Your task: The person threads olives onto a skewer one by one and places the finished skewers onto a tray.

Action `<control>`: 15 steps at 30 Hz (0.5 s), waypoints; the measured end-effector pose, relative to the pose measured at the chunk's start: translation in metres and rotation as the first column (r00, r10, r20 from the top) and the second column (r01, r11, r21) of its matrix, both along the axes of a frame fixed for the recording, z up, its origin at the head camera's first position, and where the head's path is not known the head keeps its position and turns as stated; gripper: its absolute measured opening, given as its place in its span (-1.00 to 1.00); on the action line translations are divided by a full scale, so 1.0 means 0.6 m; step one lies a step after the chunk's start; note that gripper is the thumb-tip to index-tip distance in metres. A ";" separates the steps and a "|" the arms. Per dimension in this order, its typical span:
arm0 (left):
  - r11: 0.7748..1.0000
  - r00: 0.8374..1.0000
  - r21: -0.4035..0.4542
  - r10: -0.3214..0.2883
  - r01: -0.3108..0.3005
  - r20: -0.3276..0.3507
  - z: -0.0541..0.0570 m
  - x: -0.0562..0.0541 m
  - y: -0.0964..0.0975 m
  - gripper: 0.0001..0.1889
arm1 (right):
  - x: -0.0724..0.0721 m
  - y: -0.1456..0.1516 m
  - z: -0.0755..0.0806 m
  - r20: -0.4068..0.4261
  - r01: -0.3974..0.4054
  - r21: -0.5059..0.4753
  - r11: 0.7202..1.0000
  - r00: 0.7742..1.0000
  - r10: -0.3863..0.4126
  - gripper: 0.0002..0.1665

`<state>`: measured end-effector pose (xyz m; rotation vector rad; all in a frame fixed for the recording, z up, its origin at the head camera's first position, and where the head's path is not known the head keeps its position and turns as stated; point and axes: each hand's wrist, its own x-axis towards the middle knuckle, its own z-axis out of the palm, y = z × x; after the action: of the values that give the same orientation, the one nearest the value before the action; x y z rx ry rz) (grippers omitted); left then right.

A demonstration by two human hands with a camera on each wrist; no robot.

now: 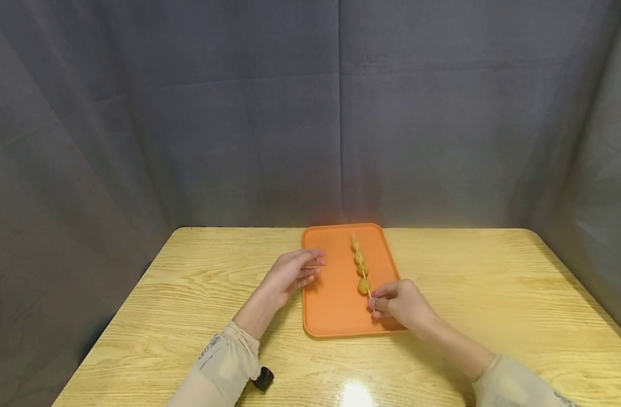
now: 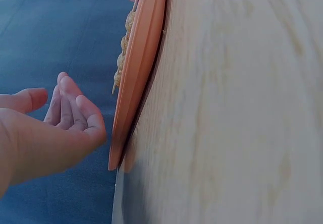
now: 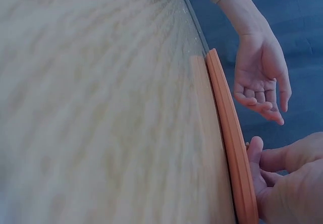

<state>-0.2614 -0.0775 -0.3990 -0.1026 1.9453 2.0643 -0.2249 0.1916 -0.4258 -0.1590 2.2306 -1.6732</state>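
A skewer of several yellow-brown ball-shaped pieces (image 1: 361, 270) lies lengthwise over an orange tray (image 1: 336, 311), its pointed end toward the back. My right hand (image 1: 404, 305) pinches the bare near end of the stick between thumb and fingers, low over the tray's front right part. In the left wrist view the threaded pieces (image 2: 124, 42) show just above the tray's rim (image 2: 139, 62). Over the tray's left edge hovers my left hand (image 1: 290, 272), fingers loosely bent and nothing in them. The right wrist view shows that left hand (image 3: 260, 72) with its palm turned inward.
The tray rests on a light wood-grain table (image 1: 198, 282), near its back edge. Grey curtains (image 1: 249, 124) hang behind the table and along both sides. A small black device (image 1: 263, 379) sits at the left sleeve.
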 end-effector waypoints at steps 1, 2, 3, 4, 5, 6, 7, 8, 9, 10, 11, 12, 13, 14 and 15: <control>1.000 1.000 -0.005 -0.007 0.007 -0.006 0.000 0.000 0.001 -0.53 | 0.000 0.000 0.001 0.002 -0.001 -0.003 1.000 1.000 0.001 -0.73; 1.000 1.000 -0.011 -0.014 0.014 -0.012 0.000 -0.001 0.001 -0.53 | 0.000 0.000 0.002 0.004 0.001 -0.007 1.000 1.000 -0.001 -0.72; 1.000 1.000 -0.015 -0.019 0.018 -0.014 0.000 -0.002 0.002 -0.53 | 0.000 0.001 0.002 0.003 0.003 -0.014 1.000 1.000 -0.003 -0.71; 1.000 1.000 -0.018 -0.020 0.020 -0.012 0.000 -0.002 0.003 -0.53 | 0.001 0.001 0.003 -0.001 0.004 -0.020 1.000 1.000 -0.004 -0.70; 1.000 1.000 -0.021 -0.022 0.021 -0.010 0.000 -0.003 0.003 -0.54 | 0.001 0.001 0.003 -0.006 0.006 -0.023 1.000 1.000 -0.006 -0.70; 0.999 1.000 -0.025 -0.024 0.024 -0.011 0.000 -0.004 0.004 -0.54 | 0.002 0.001 0.003 -0.009 0.007 -0.030 1.000 1.000 -0.007 -0.70; 0.999 1.000 -0.028 -0.026 0.025 -0.012 -0.001 -0.004 0.004 -0.54 | 0.002 0.001 0.003 -0.015 0.009 -0.031 0.999 1.000 -0.009 -0.70; 0.999 1.000 -0.031 -0.026 0.026 -0.009 -0.002 -0.005 0.004 -0.54 | 0.003 0.000 0.004 -0.024 0.013 -0.026 1.000 1.000 -0.013 -0.70; 0.999 1.000 -0.033 -0.026 0.026 -0.007 -0.002 -0.005 0.005 -0.54 | 0.005 0.000 0.004 -0.031 0.012 -0.023 1.000 0.999 -0.013 -0.71; 0.999 1.000 -0.036 -0.027 0.026 -0.009 -0.003 -0.005 0.005 -0.54 | 0.006 -0.001 0.004 -0.042 0.015 -0.014 1.000 0.999 -0.016 -0.71; 0.999 1.000 -0.037 -0.027 0.027 -0.009 -0.003 -0.004 0.005 -0.54 | 0.007 -0.003 0.004 -0.057 0.015 0.001 1.000 0.998 -0.015 -0.71; 0.999 1.000 -0.035 -0.027 0.027 -0.007 -0.003 -0.004 0.005 -0.54 | 0.009 -0.004 0.004 -0.071 0.012 0.012 1.000 0.997 -0.011 -0.71; 0.999 1.000 -0.035 -0.025 0.025 -0.005 -0.003 -0.004 0.005 -0.54 | 0.010 -0.006 0.005 -0.088 0.010 0.028 1.000 0.996 -0.008 -0.70; 0.999 1.000 -0.037 -0.024 0.023 -0.006 -0.003 -0.003 0.006 -0.53 | 0.011 -0.008 0.005 -0.107 0.010 0.042 0.999 0.994 -0.005 -0.70; 0.999 1.000 -0.035 -0.022 0.021 -0.005 -0.003 -0.003 0.006 -0.53 | 0.011 -0.011 0.005 -0.126 0.009 0.057 0.998 0.992 -0.002 -0.70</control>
<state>-0.2629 -0.0740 -0.4007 -0.0836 1.9774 2.0196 -0.2183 0.1853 -0.4226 -0.2513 2.3697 -1.6422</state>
